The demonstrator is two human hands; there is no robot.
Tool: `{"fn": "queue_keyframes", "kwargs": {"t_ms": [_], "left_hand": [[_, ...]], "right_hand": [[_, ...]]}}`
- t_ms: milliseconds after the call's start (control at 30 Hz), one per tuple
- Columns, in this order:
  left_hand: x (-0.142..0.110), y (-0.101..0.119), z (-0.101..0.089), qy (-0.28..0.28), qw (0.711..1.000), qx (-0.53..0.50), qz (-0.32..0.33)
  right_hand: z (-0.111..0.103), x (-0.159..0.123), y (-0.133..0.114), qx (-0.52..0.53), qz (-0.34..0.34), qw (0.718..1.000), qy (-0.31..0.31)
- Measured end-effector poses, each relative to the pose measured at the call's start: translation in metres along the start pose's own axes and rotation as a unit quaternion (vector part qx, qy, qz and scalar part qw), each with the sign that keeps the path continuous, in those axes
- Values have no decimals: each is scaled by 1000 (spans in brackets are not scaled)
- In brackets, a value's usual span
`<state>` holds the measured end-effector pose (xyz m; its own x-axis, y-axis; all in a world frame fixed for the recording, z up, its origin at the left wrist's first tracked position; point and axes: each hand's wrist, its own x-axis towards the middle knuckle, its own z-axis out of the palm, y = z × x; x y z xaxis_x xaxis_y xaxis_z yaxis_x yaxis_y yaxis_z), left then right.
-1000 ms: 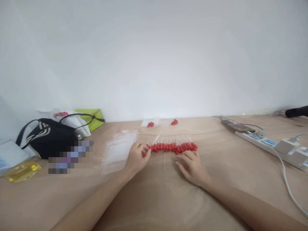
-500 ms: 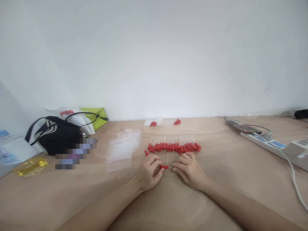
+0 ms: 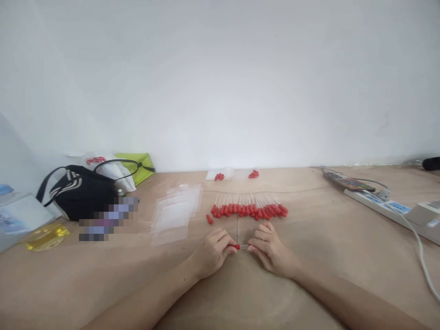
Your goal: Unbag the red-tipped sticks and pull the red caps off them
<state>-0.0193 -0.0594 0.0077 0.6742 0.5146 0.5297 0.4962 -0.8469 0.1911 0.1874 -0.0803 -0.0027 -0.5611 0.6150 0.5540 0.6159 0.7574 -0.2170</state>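
Note:
Between the fingers and thumb of my left hand [image 3: 215, 252] is a red rubber dropper bulb [image 3: 237, 247], mostly covered by the fingers. My right hand [image 3: 271, 250] pinches a thin clear glass tube [image 3: 244, 247]. The tube lies level and meets the bulb's mouth; how deep it sits inside I cannot tell. Beyond the hands lies a row of several droppers [image 3: 247, 210], red bulbs towards me and clear tubes pointing to the wall. One loose red bulb [image 3: 209, 219] rests left of that row, just past my left hand.
Clear zip bags [image 3: 175, 215] lie stacked at left. Two small bags near the wall hold red bulbs [image 3: 219, 176]. A black bag [image 3: 84, 195] and a yellow liquid pouch [image 3: 46, 237] stand far left. At right are a phone [image 3: 347, 181], a power strip [image 3: 381, 201] and a white cable [image 3: 417, 243].
Both hands have come slightly nearer to me with the bulb and tube. My left fingers now cover more of the bulb. The loose bulb shows fully.

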Motion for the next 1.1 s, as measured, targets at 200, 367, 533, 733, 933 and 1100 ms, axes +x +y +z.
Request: {"fn": "queue_keyframes", "kwargs": {"t_ms": [200, 367, 533, 733, 933, 1100], "left_hand": [[-4, 3, 0, 4, 1000, 8, 12], [-10, -6, -8, 21, 1000, 13, 15], [-9, -38, -35, 142, 972, 65, -176], [-4, -68, -33, 116, 940, 106, -302], [-7, -75, -19, 59, 942, 115, -311], [-7, -61, -23, 105, 953, 162, -234]], "right_hand": [[0, -2, -2, 25, 4, 1000, -15], [-5, -8, 4, 31, 22, 999, 4], [-12, -13, 21, 12, 146, 984, 98], [-3, 4, 12, -4, 165, 982, 89], [9, 15, 9, -82, 144, 982, 88], [21, 19, 12, -155, 117, 978, 72]]}}
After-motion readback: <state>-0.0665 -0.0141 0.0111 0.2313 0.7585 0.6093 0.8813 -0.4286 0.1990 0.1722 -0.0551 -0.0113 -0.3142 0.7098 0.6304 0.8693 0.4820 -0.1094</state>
